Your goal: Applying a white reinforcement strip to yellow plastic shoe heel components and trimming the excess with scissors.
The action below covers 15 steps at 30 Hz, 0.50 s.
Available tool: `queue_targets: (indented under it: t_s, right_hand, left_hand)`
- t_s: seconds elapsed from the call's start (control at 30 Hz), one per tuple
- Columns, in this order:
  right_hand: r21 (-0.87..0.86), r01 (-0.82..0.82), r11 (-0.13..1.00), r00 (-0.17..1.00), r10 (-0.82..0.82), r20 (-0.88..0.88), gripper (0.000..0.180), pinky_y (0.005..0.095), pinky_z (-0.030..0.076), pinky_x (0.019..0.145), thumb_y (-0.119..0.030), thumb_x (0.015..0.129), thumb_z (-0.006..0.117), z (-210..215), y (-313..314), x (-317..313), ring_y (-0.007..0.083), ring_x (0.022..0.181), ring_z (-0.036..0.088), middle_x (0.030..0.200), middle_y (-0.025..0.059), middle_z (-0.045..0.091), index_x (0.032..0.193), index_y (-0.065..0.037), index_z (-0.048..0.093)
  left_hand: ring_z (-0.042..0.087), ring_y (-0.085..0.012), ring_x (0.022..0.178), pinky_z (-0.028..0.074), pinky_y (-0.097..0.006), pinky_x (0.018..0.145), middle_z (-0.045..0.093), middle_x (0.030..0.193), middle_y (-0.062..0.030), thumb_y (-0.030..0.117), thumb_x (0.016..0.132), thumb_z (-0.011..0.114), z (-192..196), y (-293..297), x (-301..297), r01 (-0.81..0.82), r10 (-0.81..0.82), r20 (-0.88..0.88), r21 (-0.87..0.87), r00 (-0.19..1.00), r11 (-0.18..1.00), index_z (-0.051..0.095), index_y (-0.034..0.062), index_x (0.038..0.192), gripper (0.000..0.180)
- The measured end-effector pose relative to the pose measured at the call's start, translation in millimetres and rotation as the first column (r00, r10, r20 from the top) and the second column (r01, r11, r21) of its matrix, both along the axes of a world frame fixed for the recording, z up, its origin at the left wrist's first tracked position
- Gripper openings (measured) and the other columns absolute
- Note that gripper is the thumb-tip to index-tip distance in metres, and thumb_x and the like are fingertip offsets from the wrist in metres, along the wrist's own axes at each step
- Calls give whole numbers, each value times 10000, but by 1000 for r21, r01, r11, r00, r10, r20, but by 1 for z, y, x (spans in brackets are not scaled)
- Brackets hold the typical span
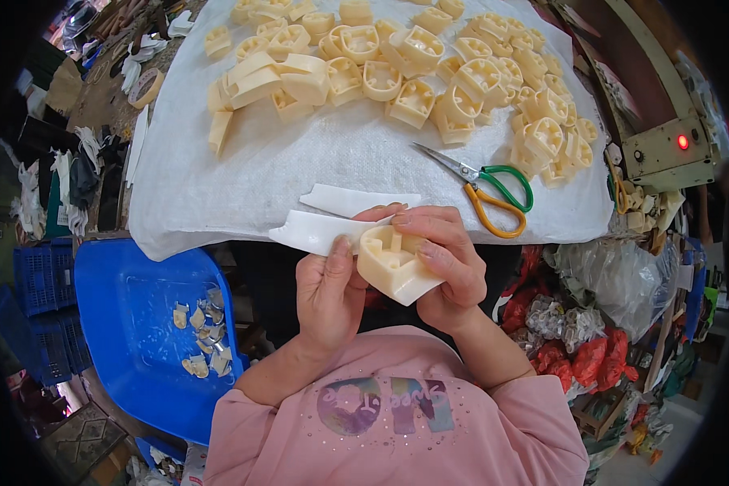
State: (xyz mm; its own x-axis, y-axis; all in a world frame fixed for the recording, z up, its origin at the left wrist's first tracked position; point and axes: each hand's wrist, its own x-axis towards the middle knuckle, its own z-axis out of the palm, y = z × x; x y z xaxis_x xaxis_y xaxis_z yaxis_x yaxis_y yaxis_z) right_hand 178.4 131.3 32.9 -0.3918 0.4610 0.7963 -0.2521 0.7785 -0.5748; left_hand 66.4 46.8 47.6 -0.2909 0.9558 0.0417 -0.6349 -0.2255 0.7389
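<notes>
We count two hands at the center, the left hand (328, 292) and the right hand (452, 263), and one hollow cream piece (377, 271) held there. Just left of center we find two white strips, one held strip (309, 232) and one loose strip (352, 198). We see one pair of scissors (471, 174) right of center, one blue tub (134, 332) at lower left, one lit red lamp (683, 142) at upper right. Along the top, overlapping cream pieces (413, 101) exceed thirty; we cannot count them exactly.

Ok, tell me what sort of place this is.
Probably a small workshop: many similar cream molded pieces crowd a white sheet, green-and-orange-handled scissors lie near them, and a blue plastic tub holds small scraps.
</notes>
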Motion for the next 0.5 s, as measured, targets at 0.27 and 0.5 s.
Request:
queue_targets:
  t_s: [0.27,0.5]
  right_hand:
    - [-9,9,1000,1000,-8,20,515,383,491,792,167,639,554,-2,2,4,324,946,565,1085,165,585,1100,-61,554]
    - [73,108,991,984,-117,137,541,350,485,708,110,576,634,-6,1,4,305,859,565,1040,142,590,1089,-48,559]
  left_hand:
    - [509,-232,1162,434,-336,974,453,1309,-211,217,1003,277,-1,-1,4,-13,12,-37,-18,999,1000,371,-118,1285,448]
    - [503,-219,1157,430,-326,971,461,1292,-198,234,1009,254,-5,-4,7,-43,35,-76,-113,996,993,363,-115,1295,464]
